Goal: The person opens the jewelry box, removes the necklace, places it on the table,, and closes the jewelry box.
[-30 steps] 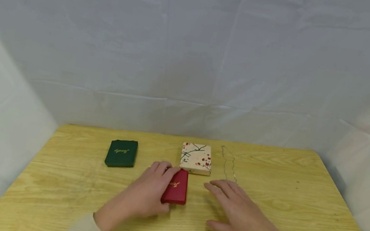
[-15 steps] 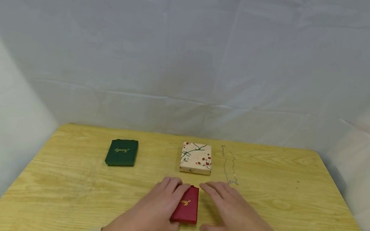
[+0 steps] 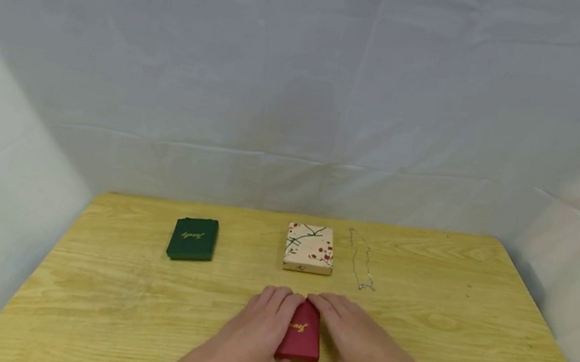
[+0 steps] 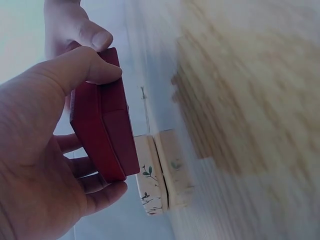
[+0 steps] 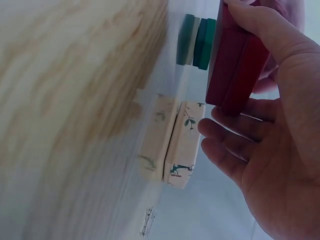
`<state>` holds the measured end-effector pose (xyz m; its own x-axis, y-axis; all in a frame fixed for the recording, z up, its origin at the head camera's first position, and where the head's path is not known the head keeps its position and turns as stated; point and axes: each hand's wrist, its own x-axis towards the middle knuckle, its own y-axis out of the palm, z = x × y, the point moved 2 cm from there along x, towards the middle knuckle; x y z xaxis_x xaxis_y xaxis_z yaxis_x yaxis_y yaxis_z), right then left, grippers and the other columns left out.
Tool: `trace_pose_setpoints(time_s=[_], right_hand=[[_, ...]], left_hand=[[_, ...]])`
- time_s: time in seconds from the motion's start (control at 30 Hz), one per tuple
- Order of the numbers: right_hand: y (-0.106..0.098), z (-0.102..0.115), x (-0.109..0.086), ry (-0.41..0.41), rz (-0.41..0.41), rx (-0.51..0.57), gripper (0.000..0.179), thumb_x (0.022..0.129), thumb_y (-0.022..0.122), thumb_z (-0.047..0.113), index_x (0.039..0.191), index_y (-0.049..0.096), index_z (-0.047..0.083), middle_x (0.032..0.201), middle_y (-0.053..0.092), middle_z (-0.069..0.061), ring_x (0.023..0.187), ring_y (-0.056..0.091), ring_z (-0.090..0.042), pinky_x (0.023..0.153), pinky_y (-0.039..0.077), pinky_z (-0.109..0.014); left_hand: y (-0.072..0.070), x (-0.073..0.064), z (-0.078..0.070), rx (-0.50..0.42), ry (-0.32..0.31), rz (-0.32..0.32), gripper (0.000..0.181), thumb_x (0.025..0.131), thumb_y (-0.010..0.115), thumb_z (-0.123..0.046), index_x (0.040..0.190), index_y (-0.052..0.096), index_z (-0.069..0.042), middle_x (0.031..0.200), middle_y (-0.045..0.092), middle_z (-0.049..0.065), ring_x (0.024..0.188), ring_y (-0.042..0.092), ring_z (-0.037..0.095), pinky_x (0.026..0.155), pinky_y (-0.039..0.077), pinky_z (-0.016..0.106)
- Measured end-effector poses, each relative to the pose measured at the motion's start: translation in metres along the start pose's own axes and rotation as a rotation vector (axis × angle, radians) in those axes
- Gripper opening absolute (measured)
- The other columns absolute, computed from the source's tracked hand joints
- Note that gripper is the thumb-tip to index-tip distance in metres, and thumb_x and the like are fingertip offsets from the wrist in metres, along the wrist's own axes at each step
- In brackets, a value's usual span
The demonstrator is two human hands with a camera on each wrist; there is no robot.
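A red jewelry box (image 3: 301, 332) with gold lettering is held between both hands over the front middle of the table, seemingly slightly raised. My left hand (image 3: 253, 336) grips its left side, thumb on the near edge and fingers at the far edge, as the left wrist view shows with the box (image 4: 107, 130). On the other side, my right hand (image 3: 367, 353) has its thumb on the near edge and its fingertips by the far end. The lettering is partly covered by the left fingers. Behind the hands lie a cream floral box (image 3: 309, 249) and a thin silver chain necklace (image 3: 365, 272).
A dark green jewelry box (image 3: 193, 239) with gold lettering lies at the back left of the wooden table (image 3: 99, 303). White cloth (image 3: 307, 80) hangs behind the table and along both sides.
The left hand has brought the red jewelry box right and nearer, away from the floral box. The right hand has closed in from beside it to take its right side.
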<state>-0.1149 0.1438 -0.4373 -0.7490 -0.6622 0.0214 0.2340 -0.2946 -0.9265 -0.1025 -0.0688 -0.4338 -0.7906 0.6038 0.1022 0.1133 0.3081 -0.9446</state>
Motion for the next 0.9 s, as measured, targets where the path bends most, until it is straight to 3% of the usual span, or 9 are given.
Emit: trace_pose_setpoints(time_s=[0.23,0.47,0.9], right_hand=[[0.003,0.004,0.004,-0.031,-0.015,0.013,0.102,0.081,0.089,0.053,0.158,0.043,0.004,0.152,0.05,-0.003,0.137,0.05,-0.019,0.115,0.045,-0.041],[0.001,0.004,0.006,-0.003,-0.012,0.096,0.098,0.08,0.092,0.045,0.157,0.043,0.007,0.146,0.051,0.002,0.128,0.054,-0.013,0.109,0.05,-0.038],[-0.006,-0.002,0.007,-0.005,-0.037,0.156,0.093,0.08,0.093,0.04,0.154,0.045,0.009,0.143,0.051,0.003,0.125,0.054,-0.01,0.108,0.051,-0.037]], left_hand=[[0.0,-0.001,-0.004,-0.024,0.013,-0.024,0.1,0.07,0.09,-0.027,0.154,0.04,-0.009,0.135,0.054,0.005,0.123,0.047,0.021,0.11,0.047,0.046],[0.0,-0.002,-0.003,-0.043,0.019,-0.061,0.098,0.072,0.09,-0.028,0.153,0.039,-0.009,0.138,0.052,0.006,0.127,0.047,0.022,0.112,0.045,0.045],[0.0,-0.007,0.009,-0.257,-0.075,-0.025,0.099,0.076,0.092,-0.019,0.156,0.035,-0.009,0.149,0.044,0.006,0.136,0.044,0.02,0.115,0.044,0.042]])
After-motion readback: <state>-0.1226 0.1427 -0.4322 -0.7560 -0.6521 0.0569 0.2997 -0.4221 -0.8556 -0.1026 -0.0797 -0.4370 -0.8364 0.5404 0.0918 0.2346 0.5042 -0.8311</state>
